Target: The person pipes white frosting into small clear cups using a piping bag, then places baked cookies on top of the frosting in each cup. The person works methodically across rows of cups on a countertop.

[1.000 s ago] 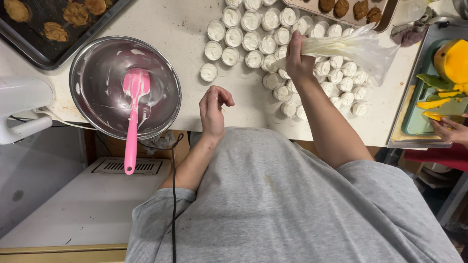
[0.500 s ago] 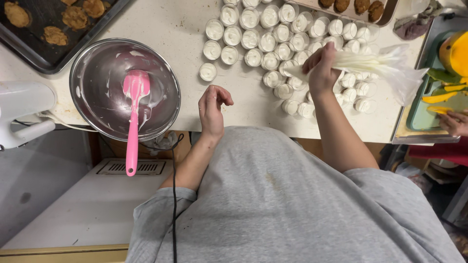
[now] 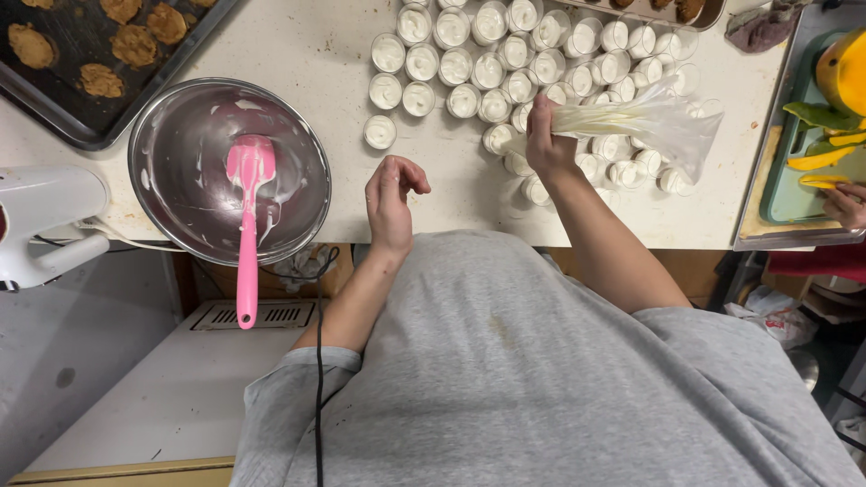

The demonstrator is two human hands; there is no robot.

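Right hand (image 3: 547, 144) squeezes a clear plastic piping bag (image 3: 642, 120) of white cream, right over the small round cream-filled cups (image 3: 492, 138). Left hand (image 3: 391, 194) is empty, fingers loosely curled, hovering over the pale surface (image 3: 311, 63).

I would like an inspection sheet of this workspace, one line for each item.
Surface: pale counter, with faint marks.
Job's things: clear piping bag with white cream; many small cups filled white, clustered.
Clutter: metal bowl smeared with cream, pink spatula resting in it; dark tray of cookies; white mixer at the counter edge.
Grippers: right hand closed on the bag; left hand empty, fingers curled, above the counter.
Cables: black cord hanging below the counter edge.
Surroundings: green tray with yellow fruit pieces; another person's hand there.
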